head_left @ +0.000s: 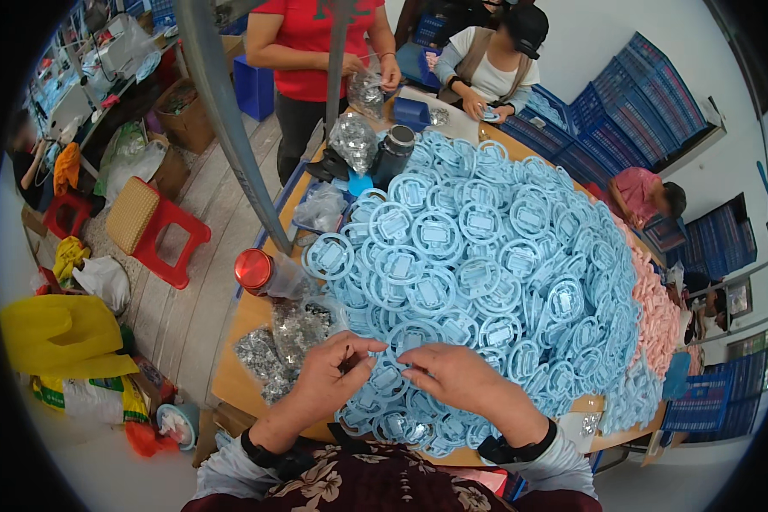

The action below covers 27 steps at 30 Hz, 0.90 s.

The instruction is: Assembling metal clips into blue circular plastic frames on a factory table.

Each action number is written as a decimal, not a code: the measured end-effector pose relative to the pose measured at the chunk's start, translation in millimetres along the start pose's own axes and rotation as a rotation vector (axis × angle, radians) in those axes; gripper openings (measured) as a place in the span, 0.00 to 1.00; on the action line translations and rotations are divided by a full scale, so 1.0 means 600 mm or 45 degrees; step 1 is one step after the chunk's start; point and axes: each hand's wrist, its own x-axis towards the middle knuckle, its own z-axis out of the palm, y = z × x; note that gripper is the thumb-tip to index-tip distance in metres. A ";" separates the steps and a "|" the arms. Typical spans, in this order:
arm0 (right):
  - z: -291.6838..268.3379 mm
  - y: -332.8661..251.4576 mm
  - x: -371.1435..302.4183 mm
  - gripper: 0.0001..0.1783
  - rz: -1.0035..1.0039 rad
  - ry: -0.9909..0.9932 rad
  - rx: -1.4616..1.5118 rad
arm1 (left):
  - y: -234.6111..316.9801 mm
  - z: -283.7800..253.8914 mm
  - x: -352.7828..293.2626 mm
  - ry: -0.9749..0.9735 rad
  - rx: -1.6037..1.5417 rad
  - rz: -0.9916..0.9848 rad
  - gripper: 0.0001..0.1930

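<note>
My left hand (337, 375) and my right hand (456, 375) face each other above the near edge of a big heap of light-blue round plastic parts (482, 222). Thumb and fingers are drawn together on both, with the fingertips a short gap apart. Whatever lies in either pinch is too small to make out against the blue parts behind. Close to my left hand are clear bags of small silver metal pieces (297, 333). Each part in the heap is a ring with a rectangular centre.
A red-lidded jar (254, 270), a dark bottle (393, 154) and a metal post (239, 136) stand left of the heap. Pink parts (653, 299) lie at its right. Co-workers sit or stand across the table. A red stool (166, 235) and stacked blue crates (644, 102) are farther off.
</note>
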 end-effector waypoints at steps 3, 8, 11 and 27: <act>0.014 -0.001 -0.027 0.12 -0.011 0.033 0.060 | -0.007 0.014 -0.006 -0.140 -0.104 -0.050 0.14; 0.034 -0.017 -0.066 0.13 -0.131 0.262 0.300 | 0.016 0.055 -0.006 -0.244 -0.489 -0.013 0.25; 0.045 -0.025 -0.085 0.17 -0.183 0.397 0.374 | 0.029 0.091 0.003 -0.337 -0.284 0.153 0.25; 0.041 0.080 -0.304 0.12 0.510 0.659 0.714 | 0.075 0.207 0.207 -0.570 -0.177 0.075 0.35</act>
